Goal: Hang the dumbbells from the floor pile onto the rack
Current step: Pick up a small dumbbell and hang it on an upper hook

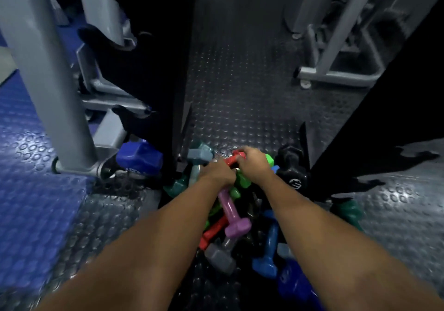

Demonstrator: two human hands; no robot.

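Dumbbells (236, 217) are lying heaped on the studded floor (240, 94) beneath my forearms. My left hand (219, 172) is curling round the handle of the purple dumbbell (231, 211), whose near head is pointing back toward me. My right hand (254, 164), just beside the left, is gripping the red dumbbell (234, 158) at the pile's far edge. A black dumbbell (292, 170) is sitting just right of my right hand; a grey-blue one (199, 154) is lying left of my left hand. Grey frame post (45, 70) is standing well off to the left.
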